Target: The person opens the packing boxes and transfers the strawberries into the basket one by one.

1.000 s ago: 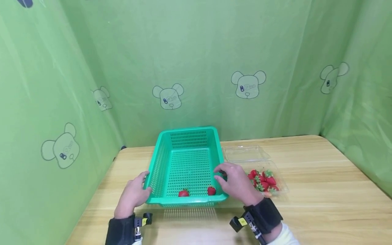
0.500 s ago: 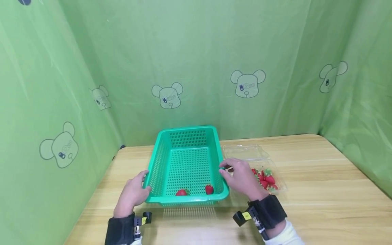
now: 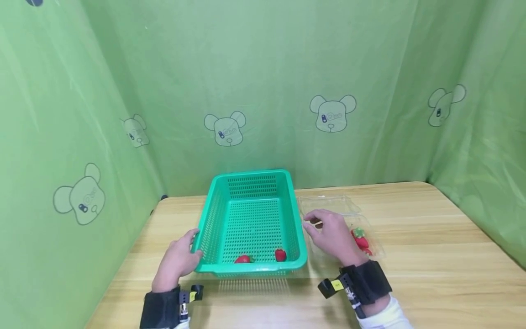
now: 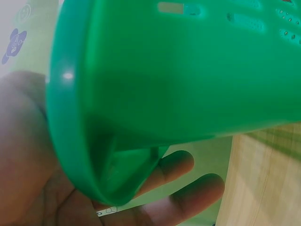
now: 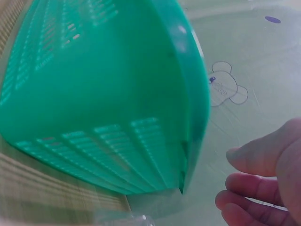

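Observation:
A green perforated plastic basket (image 3: 252, 224) stands tilted up at the front, its near end raised over the table. Two strawberries lie inside by its near wall, one strawberry (image 3: 281, 255) to the right and another strawberry (image 3: 243, 259) more to the left. My left hand (image 3: 178, 259) grips the rim at the near left corner, and its fingers (image 4: 178, 200) show below the rim in the left wrist view. Beside the right rim is my right hand (image 3: 332, 235), apart from the basket, with fingers (image 5: 251, 186) loosely bent and nothing between them.
A clear plastic clamshell box (image 3: 374, 233), its lid (image 3: 328, 204) laid back, sits right of the basket. Strawberries (image 3: 360, 238) in it are partly hidden by my right hand. A green curtain (image 3: 263, 82) hangs behind the wooden table (image 3: 435, 256).
My right hand has left the basket's right rim and moved right, over the clamshell box. The strawberries in the basket have shifted slightly left. My left hand stays on the rim.

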A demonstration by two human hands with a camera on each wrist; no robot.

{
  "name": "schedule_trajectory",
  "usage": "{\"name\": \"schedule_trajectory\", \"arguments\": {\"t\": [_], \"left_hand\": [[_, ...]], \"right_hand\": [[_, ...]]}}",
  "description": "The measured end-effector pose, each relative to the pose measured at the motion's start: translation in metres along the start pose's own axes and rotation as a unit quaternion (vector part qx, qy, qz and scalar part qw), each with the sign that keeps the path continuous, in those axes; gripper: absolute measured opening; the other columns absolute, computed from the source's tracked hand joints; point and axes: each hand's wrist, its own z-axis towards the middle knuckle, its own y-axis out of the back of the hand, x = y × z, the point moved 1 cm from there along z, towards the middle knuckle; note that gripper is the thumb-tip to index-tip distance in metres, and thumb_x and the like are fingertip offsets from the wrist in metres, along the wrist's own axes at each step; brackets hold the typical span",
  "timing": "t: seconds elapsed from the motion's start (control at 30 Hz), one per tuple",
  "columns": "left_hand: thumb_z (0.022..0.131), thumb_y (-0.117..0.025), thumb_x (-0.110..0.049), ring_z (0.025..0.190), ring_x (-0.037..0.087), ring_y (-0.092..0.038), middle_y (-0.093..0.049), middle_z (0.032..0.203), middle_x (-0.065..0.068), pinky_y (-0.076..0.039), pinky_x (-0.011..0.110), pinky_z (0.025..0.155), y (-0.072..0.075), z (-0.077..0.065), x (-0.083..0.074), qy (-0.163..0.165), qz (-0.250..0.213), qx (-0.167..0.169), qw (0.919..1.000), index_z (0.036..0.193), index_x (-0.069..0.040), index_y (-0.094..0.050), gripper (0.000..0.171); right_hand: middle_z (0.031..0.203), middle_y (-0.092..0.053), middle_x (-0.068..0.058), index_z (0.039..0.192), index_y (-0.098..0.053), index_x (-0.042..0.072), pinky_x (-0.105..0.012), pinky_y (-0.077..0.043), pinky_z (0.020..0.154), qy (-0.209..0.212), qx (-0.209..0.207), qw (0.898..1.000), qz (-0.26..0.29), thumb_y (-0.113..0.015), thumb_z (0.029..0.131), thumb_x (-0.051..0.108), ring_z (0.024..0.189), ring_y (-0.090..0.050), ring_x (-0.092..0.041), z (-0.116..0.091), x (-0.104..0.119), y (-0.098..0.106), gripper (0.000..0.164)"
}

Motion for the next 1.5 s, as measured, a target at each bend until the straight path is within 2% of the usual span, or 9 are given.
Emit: {"name": "schedule_trajectory", "arguments": {"t": [0.27, 0.5, 0.77, 1.13, 1.37, 1.5], "left_hand": [[0.088, -0.056, -0.009, 0.109, 0.039, -0.054, -0.052, 0.132, 0.030, -0.048, 0.051, 0.080, 0.001, -0.001, -0.001, 0.001, 0.002, -0.001, 1.0000, 0.142, 0.000, -0.036, 0.058], [0.089, -0.056, -0.009, 0.114, 0.042, -0.051, -0.051, 0.133, 0.030, -0.047, 0.054, 0.084, 0.000, 0.000, -0.001, 0.001, 0.000, 0.001, 1.0000, 0.142, 0.000, -0.035, 0.058], [0.088, -0.056, -0.009, 0.115, 0.044, -0.051, -0.052, 0.132, 0.030, -0.047, 0.055, 0.084, 0.000, -0.001, 0.000, 0.000, -0.004, 0.000, 1.0000, 0.142, 0.000, -0.036, 0.058], [0.088, -0.056, -0.009, 0.115, 0.043, -0.051, -0.052, 0.132, 0.030, -0.046, 0.055, 0.085, 0.000, -0.001, 0.001, -0.005, 0.000, -0.002, 1.0000, 0.142, 0.000, -0.036, 0.058], [0.089, -0.056, -0.009, 0.115, 0.043, -0.051, -0.052, 0.132, 0.030, -0.046, 0.055, 0.086, -0.001, -0.001, 0.001, -0.004, 0.000, -0.003, 1.0000, 0.142, 0.000, -0.036, 0.058], [0.089, -0.055, -0.009, 0.114, 0.042, -0.052, -0.052, 0.132, 0.029, -0.045, 0.057, 0.087, -0.001, -0.001, 0.001, -0.002, 0.003, -0.003, 1.0000, 0.142, 0.000, -0.035, 0.058]], "right_hand": [[0.093, -0.070, -0.015, 0.098, -0.068, 0.003, -0.048, -0.055, 0.073, -0.025, 0.007, 0.999, -0.019, -0.067, 0.084, 0.010, 0.084, -0.064, -0.030, 0.000, -0.008, 0.008, 0.015], [0.100, -0.069, -0.018, 0.103, -0.066, 0.003, -0.051, -0.053, 0.075, -0.075, 0.030, 0.996, -0.026, -0.064, 0.087, 0.012, 0.089, -0.063, -0.034, -0.002, -0.012, 0.018, 0.018], [0.105, -0.067, -0.020, 0.106, -0.065, 0.003, -0.053, -0.051, 0.077, -0.107, 0.051, 0.992, -0.030, -0.063, 0.089, 0.013, 0.093, -0.062, -0.036, -0.002, -0.022, 0.023, 0.020], [0.110, -0.065, -0.022, 0.110, -0.063, 0.000, -0.054, -0.050, 0.079, -0.156, 0.077, 0.984, -0.024, -0.062, 0.089, 0.012, 0.095, -0.061, -0.036, -0.002, -0.036, 0.017, 0.024], [0.112, -0.064, -0.023, 0.112, -0.062, -0.001, -0.053, -0.051, 0.078, -0.182, 0.096, 0.978, -0.039, -0.062, 0.088, 0.012, 0.096, -0.061, -0.036, -0.002, -0.045, 0.013, 0.027], [0.106, -0.066, -0.022, 0.111, -0.062, -0.002, -0.051, -0.051, 0.076, -0.189, 0.109, 0.975, -0.046, -0.064, 0.087, 0.011, 0.091, -0.062, -0.034, -0.004, -0.050, 0.009, 0.028]]}}
